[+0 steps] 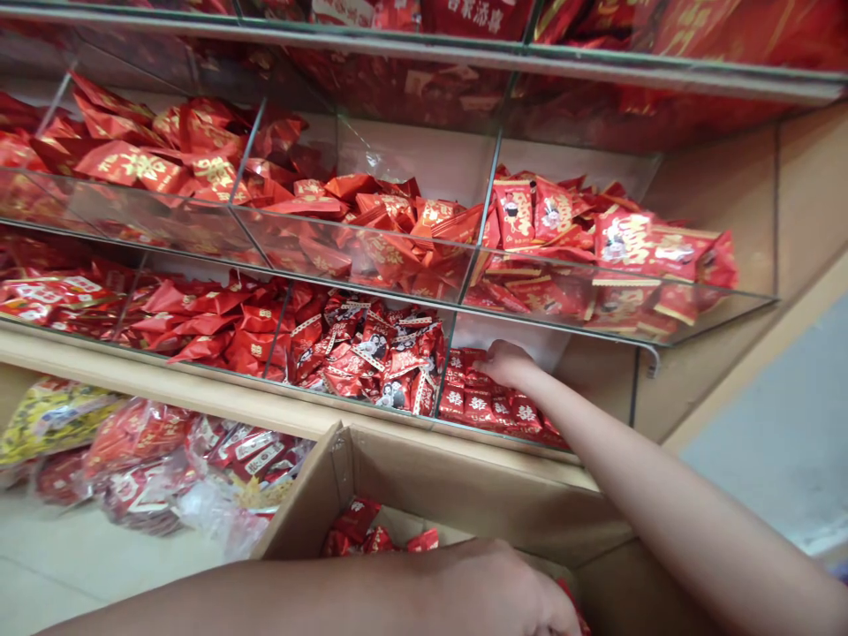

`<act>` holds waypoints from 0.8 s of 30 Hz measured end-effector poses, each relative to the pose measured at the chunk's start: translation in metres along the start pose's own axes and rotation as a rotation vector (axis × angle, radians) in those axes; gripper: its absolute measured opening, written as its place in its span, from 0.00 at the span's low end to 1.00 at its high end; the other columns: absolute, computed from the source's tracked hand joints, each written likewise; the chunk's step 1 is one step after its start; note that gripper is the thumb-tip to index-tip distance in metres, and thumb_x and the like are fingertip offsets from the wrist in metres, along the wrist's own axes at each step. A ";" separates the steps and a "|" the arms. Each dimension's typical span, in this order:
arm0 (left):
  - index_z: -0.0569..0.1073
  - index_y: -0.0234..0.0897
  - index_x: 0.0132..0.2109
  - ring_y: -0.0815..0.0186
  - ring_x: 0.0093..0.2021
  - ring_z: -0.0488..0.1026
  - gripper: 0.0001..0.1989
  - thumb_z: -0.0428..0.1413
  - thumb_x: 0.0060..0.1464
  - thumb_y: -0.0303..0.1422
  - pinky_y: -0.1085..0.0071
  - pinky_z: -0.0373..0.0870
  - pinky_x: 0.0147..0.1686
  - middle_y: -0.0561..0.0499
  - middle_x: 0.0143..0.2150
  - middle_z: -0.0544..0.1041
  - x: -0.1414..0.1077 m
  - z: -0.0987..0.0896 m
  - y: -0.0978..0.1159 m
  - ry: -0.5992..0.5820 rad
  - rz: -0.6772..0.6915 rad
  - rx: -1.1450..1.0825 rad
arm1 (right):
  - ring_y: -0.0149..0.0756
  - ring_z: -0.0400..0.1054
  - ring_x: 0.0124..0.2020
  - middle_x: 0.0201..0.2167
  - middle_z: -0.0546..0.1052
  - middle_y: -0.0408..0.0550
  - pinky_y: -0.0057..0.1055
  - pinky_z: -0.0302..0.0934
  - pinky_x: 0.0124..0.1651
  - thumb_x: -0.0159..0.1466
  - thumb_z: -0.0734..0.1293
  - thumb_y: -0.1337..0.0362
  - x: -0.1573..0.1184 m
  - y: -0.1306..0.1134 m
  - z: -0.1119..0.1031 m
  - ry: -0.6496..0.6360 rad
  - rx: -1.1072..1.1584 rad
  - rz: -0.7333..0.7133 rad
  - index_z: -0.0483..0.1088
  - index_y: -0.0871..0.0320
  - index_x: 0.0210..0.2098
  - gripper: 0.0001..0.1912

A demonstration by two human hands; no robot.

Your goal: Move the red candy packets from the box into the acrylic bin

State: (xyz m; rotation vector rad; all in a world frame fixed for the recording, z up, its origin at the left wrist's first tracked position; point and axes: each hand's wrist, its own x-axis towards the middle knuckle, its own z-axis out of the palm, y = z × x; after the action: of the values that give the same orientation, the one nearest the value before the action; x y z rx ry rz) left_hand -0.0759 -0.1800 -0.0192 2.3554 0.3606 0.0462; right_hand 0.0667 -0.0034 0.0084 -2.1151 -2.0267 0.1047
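Observation:
My right hand reaches into the lower right shelf compartment, fingers bent together at small red packets laid in rows. Whether it grips one of them is too small to tell. Across the open cardboard box at the bottom lies my left hand, palm down, its fingers hidden below the back of the hand. A few red packets show inside the box, left of and behind that hand.
Glass dividers split the shelves into compartments of red packets. The middle shelf's glass front overhangs my right hand. Plastic bags of sweets lie on the floor left of the box.

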 end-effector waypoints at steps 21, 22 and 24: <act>0.72 0.37 0.32 0.69 0.25 0.68 0.06 0.53 0.42 0.25 0.77 0.58 0.21 0.53 0.26 0.74 -0.005 0.006 -0.011 -0.174 -0.046 0.257 | 0.45 0.64 0.43 0.44 0.69 0.61 0.33 0.55 0.43 0.58 0.60 0.55 -0.043 -0.002 -0.028 0.018 0.045 -0.227 0.65 0.64 0.47 0.23; 0.72 0.37 0.30 0.67 0.24 0.68 0.06 0.53 0.41 0.25 0.76 0.56 0.19 0.52 0.24 0.73 -0.007 0.012 -0.019 -0.209 -0.066 0.295 | 0.43 0.64 0.43 0.43 0.70 0.59 0.32 0.55 0.44 0.59 0.58 0.56 -0.063 -0.001 -0.037 0.018 0.071 -0.261 0.66 0.63 0.45 0.20; 0.68 0.36 0.19 0.67 0.17 0.63 0.05 0.54 0.37 0.24 0.75 0.52 0.15 0.52 0.15 0.69 -0.012 0.031 -0.041 -0.267 -0.121 0.316 | 0.35 0.68 0.34 0.34 0.75 0.48 0.27 0.58 0.36 0.58 0.59 0.57 -0.108 0.001 -0.048 -0.095 0.144 -0.379 0.70 0.57 0.35 0.13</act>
State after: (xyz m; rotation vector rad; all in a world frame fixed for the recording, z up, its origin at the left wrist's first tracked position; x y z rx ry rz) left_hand -0.0936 -0.1757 -0.0691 2.6003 0.4012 -0.4067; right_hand 0.0711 -0.1159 0.0449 -1.6390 -2.3571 0.2850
